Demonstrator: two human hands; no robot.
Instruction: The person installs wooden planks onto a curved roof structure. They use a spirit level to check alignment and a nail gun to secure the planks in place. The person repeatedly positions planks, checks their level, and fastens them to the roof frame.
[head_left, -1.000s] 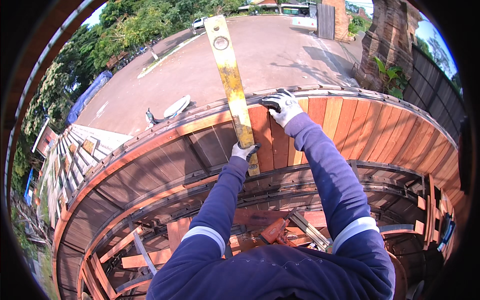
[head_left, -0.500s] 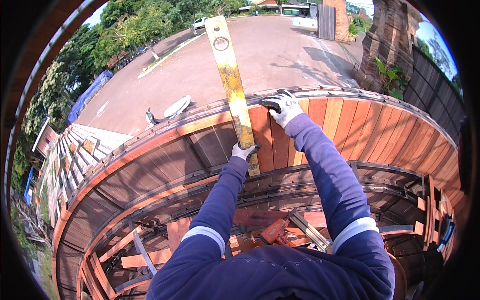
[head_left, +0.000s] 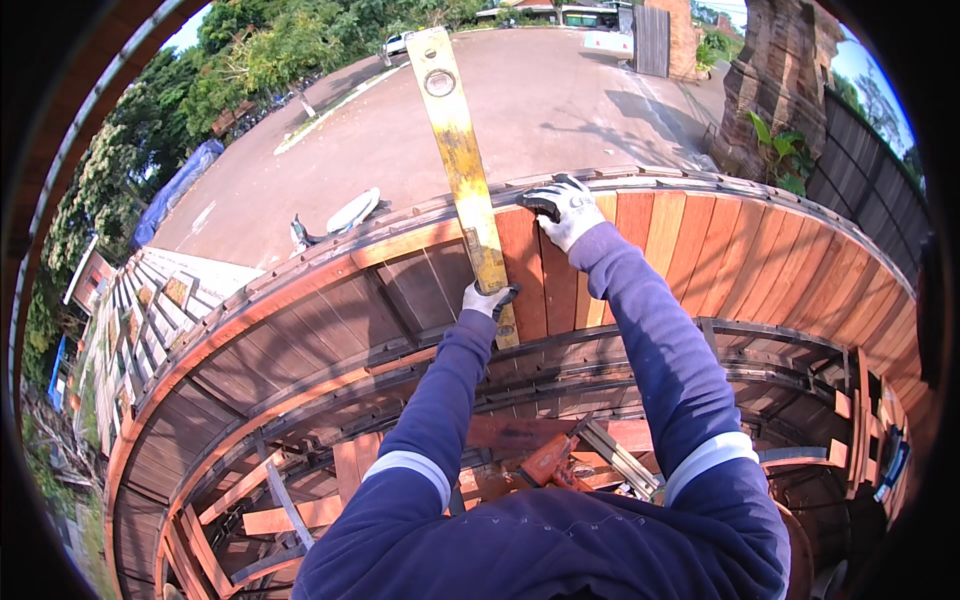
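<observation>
My left hand (head_left: 488, 299), in a white and dark glove, is wrapped round the lower part of a worn yellow spirit level (head_left: 462, 165). The level stands on edge against the boarding, its upper end reaching out beyond the curved rim. Right beside it runs the first of the reddish wooden boards (head_left: 521, 265). My right hand (head_left: 568, 212), gloved too, rests at the boards' outer end with its fingers bent over the rim (head_left: 640, 183). Whether those fingers grip the edge or a board is hard to make out.
A curved timber frame (head_left: 270, 320) with darker panels sweeps to the left. Below me lie an orange power tool (head_left: 548, 460), loose planks (head_left: 300, 517) and metal strips (head_left: 618, 462). Past the rim are a paved yard (head_left: 560, 100) and a stone pillar (head_left: 775, 85).
The spirit level's upper end has shifted very slightly left and up. Both hands stay in nearly the same places.
</observation>
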